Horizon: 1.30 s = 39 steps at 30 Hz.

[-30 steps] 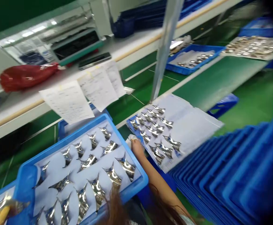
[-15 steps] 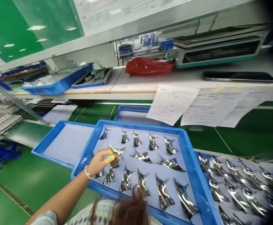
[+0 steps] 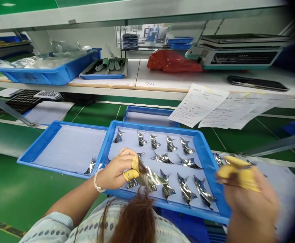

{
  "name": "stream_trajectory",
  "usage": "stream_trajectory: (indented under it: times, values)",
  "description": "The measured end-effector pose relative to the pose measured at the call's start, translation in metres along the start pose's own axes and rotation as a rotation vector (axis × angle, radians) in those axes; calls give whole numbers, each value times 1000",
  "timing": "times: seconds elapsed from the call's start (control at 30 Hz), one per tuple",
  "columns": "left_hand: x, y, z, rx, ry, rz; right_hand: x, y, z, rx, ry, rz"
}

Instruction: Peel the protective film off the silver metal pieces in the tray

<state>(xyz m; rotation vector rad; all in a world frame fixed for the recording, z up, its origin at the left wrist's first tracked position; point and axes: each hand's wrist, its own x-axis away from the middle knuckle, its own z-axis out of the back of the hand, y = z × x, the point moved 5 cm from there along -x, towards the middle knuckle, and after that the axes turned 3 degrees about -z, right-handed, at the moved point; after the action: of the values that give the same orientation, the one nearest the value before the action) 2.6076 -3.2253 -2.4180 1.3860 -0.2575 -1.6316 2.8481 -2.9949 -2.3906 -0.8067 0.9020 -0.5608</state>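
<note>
The left hand (image 3: 115, 168) is closing in a firm pinch on a curved mirror-finish metal piece (image 3: 154, 179), with the thumb and forefinger, each sheathed in yellow finger cots (image 3: 131, 174), gripping one end while the other end projects to the right. The piece is being held just above the lower middle of a blue plastic tray (image 3: 152, 125), and a strand of brown hair (image 3: 134, 219) is hanging across its near end (the hair is hiding part of the grip). The tray is holding a pale lilac sheet liner (image 3: 127, 138), on which further pieces (image 3: 170, 143) of the same form are lying in spaced rows, each showing a thin, swept, fin-like outline and a bright, reflective surface. The right hand (image 3: 248, 199) is passing over the tray's right rim in a blur; its fingers are also wearing yellow cots, but whether it is grasping anything cannot be told from this view. A beaded bracelet (image 3: 96, 180) is circling the left wrist. Just beside the tray, a second blue tray (image 3: 37, 141) is carrying a single piece (image 3: 90, 167) on its liner, and printed paper sheets (image 3: 198, 104) are lying beyond.
</note>
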Motion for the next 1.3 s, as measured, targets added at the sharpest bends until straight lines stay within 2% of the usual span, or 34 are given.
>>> stream_trajectory:
  times: [0.03,0.1,0.13,0.2,0.27,0.37,0.5,0.7,0.83,0.97,1.3]
  values:
    - [1,1,3,11,-4,-18,6,-17,-27,2,-75,-37]
    - [3,3,7,21,-17,-46,20,-52,-85,47,-385,-29]
    - [4,4,10,22,-21,-62,27,-67,-108,51,-492,-2]
    - [7,7,14,18,-20,-91,35,-93,-142,4,-673,83]
    - [9,9,19,3,-7,-115,39,-110,-160,-53,-757,141]
    - [14,12,25,-22,1,-139,39,-120,-169,-65,-753,156]
    - [21,12,30,-24,10,-142,43,-119,-176,-96,-750,119]
    - [26,10,34,-29,27,-135,45,-119,-179,-166,-654,74]
    - [26,13,36,-43,30,-153,45,-122,-185,-154,-740,88]
    - [26,17,37,-48,30,-150,47,-126,-193,-163,-842,164]
    - [25,18,34,20,64,-169,48,-140,-196,4,-703,353]
